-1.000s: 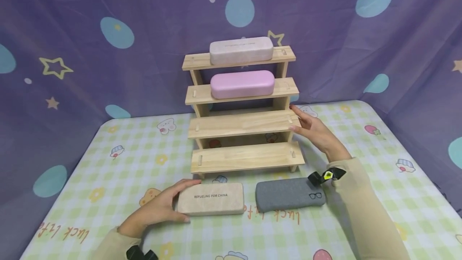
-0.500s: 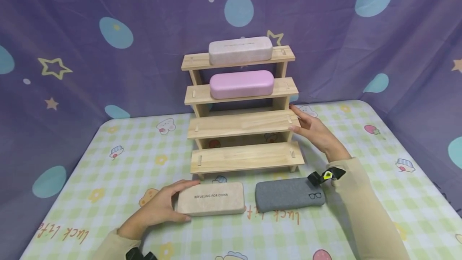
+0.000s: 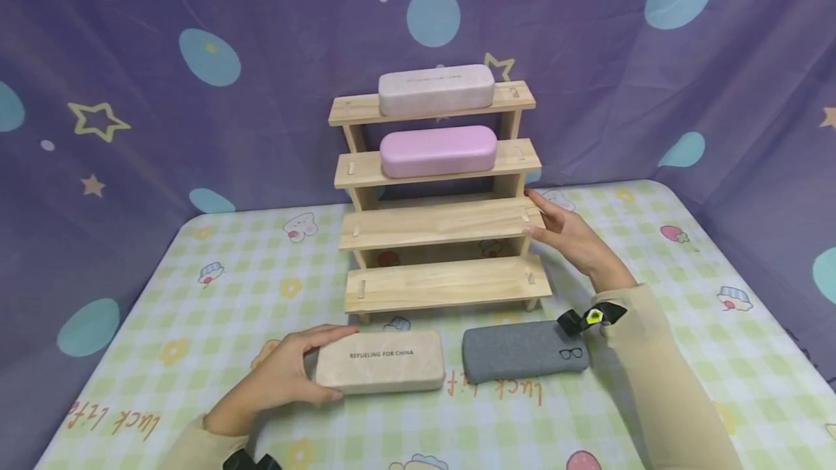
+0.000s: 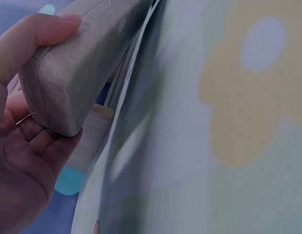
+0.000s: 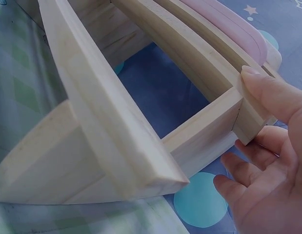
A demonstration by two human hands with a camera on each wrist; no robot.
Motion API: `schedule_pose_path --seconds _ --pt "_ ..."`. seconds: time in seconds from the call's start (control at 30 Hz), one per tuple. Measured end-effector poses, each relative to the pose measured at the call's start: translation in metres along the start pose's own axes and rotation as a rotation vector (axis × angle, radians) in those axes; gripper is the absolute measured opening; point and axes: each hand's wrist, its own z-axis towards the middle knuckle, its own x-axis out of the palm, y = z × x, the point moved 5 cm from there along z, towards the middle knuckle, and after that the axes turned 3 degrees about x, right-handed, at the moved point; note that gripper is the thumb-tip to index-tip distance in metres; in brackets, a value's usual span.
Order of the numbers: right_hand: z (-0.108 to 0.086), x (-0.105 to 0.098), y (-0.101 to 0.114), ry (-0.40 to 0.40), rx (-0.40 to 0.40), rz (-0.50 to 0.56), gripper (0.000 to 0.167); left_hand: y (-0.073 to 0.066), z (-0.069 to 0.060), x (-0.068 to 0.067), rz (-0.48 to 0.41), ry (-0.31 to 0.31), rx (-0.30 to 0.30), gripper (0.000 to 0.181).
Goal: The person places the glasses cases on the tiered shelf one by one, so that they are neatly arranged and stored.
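My left hand (image 3: 274,376) grips the left end of a beige case (image 3: 382,365) lettered "REFUELING FOR CHINA", thumb on the near side and fingers at the far side. In the left wrist view, the case (image 4: 68,68) sits between thumb and fingers, its near end tilted a little off the cloth. My right hand (image 3: 575,241) holds the right end of the third shelf down on a wooden four-step rack (image 3: 444,223); in the right wrist view, the thumb of that hand (image 5: 272,141) lies on the board's top and fingers are beneath.
A pale case (image 3: 436,91) stands on the top shelf and a pink case (image 3: 439,152) on the second. A grey case (image 3: 516,352) with a glasses print lies before the rack, near my right wrist. Behind hangs a purple curtain (image 3: 281,20).
My left hand has shifted slightly left, and the beige case's left end has moved with it. The right hand and the rack stay put.
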Motion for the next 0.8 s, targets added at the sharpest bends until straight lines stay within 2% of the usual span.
schedule_pose_path --seconds 0.13,0.33,0.5,0.8 --pt "0.000 -0.001 0.000 0.001 0.006 0.002 0.070 -0.004 0.001 -0.005 0.012 -0.005 0.024 0.078" --pt "0.000 -0.001 0.000 0.001 0.015 0.008 0.070 -0.014 0.007 -0.014 -0.001 0.000 0.117 0.079" --pt "0.001 -0.001 -0.001 -0.004 0.015 0.013 0.070 -0.024 0.014 -0.025 -0.003 -0.022 0.172 0.078" --pt "0.001 -0.001 -0.002 -0.004 0.014 0.029 0.070 -0.034 0.027 -0.034 -0.017 -0.043 0.165 0.080"
